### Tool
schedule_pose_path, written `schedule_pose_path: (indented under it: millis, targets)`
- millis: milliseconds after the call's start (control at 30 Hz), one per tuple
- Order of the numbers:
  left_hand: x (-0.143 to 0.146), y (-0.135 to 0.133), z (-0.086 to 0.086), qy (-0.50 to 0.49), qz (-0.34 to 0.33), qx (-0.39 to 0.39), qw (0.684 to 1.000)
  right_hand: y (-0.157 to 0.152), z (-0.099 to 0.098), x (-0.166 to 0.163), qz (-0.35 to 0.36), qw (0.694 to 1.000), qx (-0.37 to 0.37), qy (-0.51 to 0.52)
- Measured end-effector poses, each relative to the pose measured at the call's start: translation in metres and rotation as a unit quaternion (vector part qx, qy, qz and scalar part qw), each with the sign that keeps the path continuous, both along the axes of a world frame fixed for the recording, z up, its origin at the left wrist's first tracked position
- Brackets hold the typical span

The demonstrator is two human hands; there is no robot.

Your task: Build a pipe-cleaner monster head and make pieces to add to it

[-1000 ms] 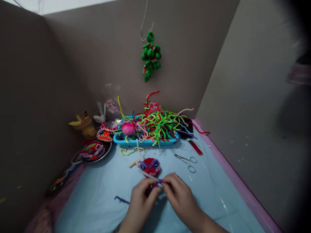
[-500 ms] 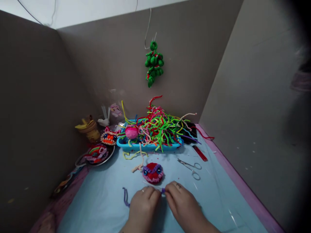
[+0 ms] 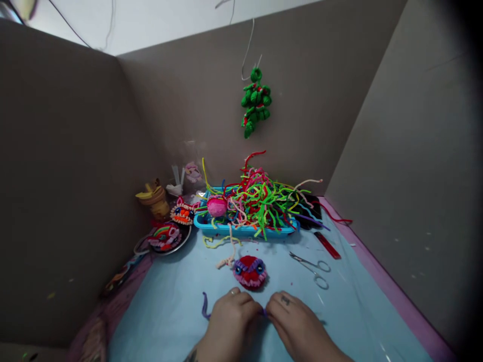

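Note:
My left hand (image 3: 234, 318) and my right hand (image 3: 295, 317) meet low in the middle, both closed with the fingertips pinched. A purple pipe cleaner (image 3: 205, 305) is between them; a sliver of purple shows in the gap at the fingertips, and a loose end sticks out left of my left hand. My fingers hide the rest. Just beyond the hands lies a round red fuzzy face (image 3: 250, 272) with blue eyes, purple brows and a pink lower edge. A beige pipe cleaner (image 3: 225, 262) touches its left side.
Silver scissors (image 3: 311, 266) and a red comb-like strip (image 3: 327, 245) lie to the right. A blue tray (image 3: 241, 231) heaped with pipe cleaners stands behind. Finished fuzzy faces sit in a metal bowl (image 3: 184, 240) at the left. A green ornament (image 3: 256, 103) hangs from a wire.
The view has shifted, moving everything slightly right in the picture. My hands stay together on the purple pipe cleaner. A thin white strand seen near the fingertips no longer shows.

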State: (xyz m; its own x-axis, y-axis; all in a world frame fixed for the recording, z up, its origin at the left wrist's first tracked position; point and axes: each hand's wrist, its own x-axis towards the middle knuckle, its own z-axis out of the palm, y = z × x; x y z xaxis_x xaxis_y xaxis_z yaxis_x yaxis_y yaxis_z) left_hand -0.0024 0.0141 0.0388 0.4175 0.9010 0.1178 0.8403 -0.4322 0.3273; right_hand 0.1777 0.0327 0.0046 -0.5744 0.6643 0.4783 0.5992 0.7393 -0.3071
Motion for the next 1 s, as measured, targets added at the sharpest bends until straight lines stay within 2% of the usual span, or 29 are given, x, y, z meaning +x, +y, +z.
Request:
schedule_pose_path:
  millis: [100, 267, 367, 467, 633, 733, 867, 1000]
  targets:
    - [0.001, -0.001, 0.006, -0.023, 0.013, -0.055, 0.998, -0.001, 0.002, 0.000, 0.016, 1.000, 0.013, -0.006]
    - [-0.004, -0.001, 0.016, -0.097, 0.008, -0.126, 0.987, -0.001, 0.015, 0.004, 0.063, 0.998, -0.012, 0.000]
    - [-0.009, -0.001, 0.017, -0.148, -0.012, -0.184, 0.972, -0.002, 0.021, 0.004, 0.118, 0.993, -0.024, 0.016]
    - [-0.010, -0.001, 0.014, -0.156, -0.021, -0.236, 0.959, -0.003, 0.022, 0.003, 0.142, 0.988, -0.058, 0.029]
    - [-0.010, 0.001, 0.012, -0.143, -0.022, -0.240, 0.960, 0.002, 0.029, 0.012, 0.120, 0.974, -0.177, 0.073]
    - [-0.012, 0.006, 0.014, -0.164, -0.022, -0.234, 0.958, 0.008, 0.040, 0.024, 0.114, 0.965, -0.217, 0.088]
    - [-0.015, 0.010, 0.015, -0.164, -0.018, -0.225, 0.960, 0.010, 0.046, 0.026, 0.123, 0.961, -0.249, 0.004]
    - [-0.014, 0.009, 0.013, -0.168, -0.031, -0.222, 0.960, 0.007, 0.037, 0.016, 0.112, 0.963, -0.240, -0.056]
